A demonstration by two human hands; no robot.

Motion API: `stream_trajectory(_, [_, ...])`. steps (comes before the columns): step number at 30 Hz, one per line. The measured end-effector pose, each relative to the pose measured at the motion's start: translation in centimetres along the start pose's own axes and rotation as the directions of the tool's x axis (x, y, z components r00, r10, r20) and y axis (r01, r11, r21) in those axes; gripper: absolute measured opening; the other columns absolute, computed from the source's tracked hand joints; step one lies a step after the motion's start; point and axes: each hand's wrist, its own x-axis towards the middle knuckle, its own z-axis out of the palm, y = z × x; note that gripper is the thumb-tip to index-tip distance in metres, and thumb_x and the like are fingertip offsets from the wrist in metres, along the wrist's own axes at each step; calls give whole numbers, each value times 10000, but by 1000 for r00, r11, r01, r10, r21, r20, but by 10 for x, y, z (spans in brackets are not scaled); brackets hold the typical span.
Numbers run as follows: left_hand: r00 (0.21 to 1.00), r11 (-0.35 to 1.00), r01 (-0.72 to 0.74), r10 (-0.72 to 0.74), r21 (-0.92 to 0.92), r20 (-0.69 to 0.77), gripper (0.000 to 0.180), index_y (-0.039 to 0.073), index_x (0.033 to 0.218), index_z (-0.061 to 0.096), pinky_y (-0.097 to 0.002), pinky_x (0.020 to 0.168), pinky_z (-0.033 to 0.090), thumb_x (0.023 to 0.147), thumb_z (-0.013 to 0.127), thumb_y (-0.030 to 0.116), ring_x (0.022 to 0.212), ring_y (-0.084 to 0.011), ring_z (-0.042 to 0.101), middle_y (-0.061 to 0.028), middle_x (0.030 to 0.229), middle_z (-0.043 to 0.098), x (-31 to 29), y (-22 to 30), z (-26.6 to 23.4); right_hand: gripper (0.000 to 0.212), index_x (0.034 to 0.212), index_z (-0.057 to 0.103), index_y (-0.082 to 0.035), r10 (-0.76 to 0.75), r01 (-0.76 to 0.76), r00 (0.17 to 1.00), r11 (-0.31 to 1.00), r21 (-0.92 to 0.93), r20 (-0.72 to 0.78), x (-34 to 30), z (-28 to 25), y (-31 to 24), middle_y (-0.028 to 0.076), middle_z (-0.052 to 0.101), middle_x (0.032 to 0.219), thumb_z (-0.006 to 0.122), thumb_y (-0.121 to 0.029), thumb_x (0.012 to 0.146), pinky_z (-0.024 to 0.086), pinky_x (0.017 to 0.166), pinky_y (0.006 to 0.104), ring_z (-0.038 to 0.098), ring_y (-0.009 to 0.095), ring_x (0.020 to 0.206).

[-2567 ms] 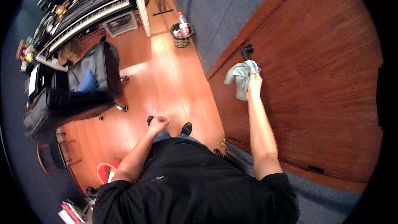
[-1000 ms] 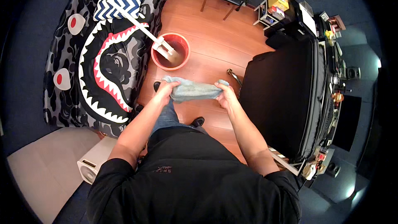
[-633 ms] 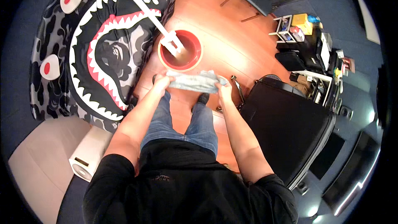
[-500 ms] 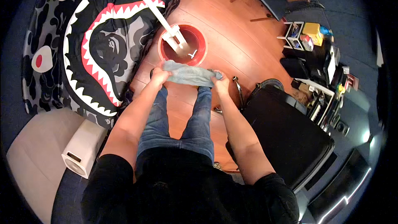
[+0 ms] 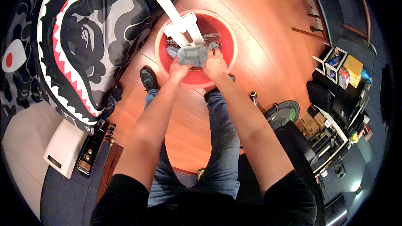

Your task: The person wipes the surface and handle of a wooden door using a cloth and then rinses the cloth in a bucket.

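A grey-blue cloth [image 5: 192, 55], bunched up, is gripped from both sides over the red bucket [image 5: 233, 50]. My left hand [image 5: 179, 69] has its fingers closed on the cloth's left part, inside the near rim. On the other side my right hand [image 5: 215, 63] grips it, with a bit of cloth showing past the fingers. Dark water lies in the bucket. A white mop [image 5: 184, 26] leans in it, its long handle running up to the upper left and its lower end just beyond the cloth. Whether the cloth touches the water I cannot tell.
On the left is a large cover with a black, grey and red toothed-mouth pattern [image 5: 79, 96]. A white box-shaped unit [image 5: 65, 148] stands below it. My shoe [image 5: 148, 78] is close to the bucket. To the right are a dark chair [image 5: 331, 12] and a small white rack [image 5: 335, 62].
Both hands have moved forward and down from my knees into the bucket's opening. The cloth, stretched wide before, is now bunched between them. My view has leaned closer to the bucket.
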Motion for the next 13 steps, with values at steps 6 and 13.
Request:
stream_trajectory(6, [989, 979, 126, -137, -159, -59, 934, 120, 1609, 129, -375, 1218, 204, 880, 685, 304, 1521, -371, 169, -277, 1636, 113, -7, 29, 94, 500, 1453, 420, -58, 222, -185, 967, 951, -246, 129, 38, 51, 67, 216, 385, 1476, 461, -235, 988, 427, 1061, 510, 415, 363, 1356])
stream_trajectory(13, [908, 812, 419, -384, -406, 167, 841, 168, 1618, 110, -450, 1224, 162, 961, 585, 390, 1535, -338, 130, -143, 1669, 137, 3, 36, 101, 513, 1391, 541, -61, 334, -331, 743, 937, -115, 580, 73, 89, 91, 237, 336, 1560, 611, -217, 908, 511, 1012, 445, 409, 419, 1402])
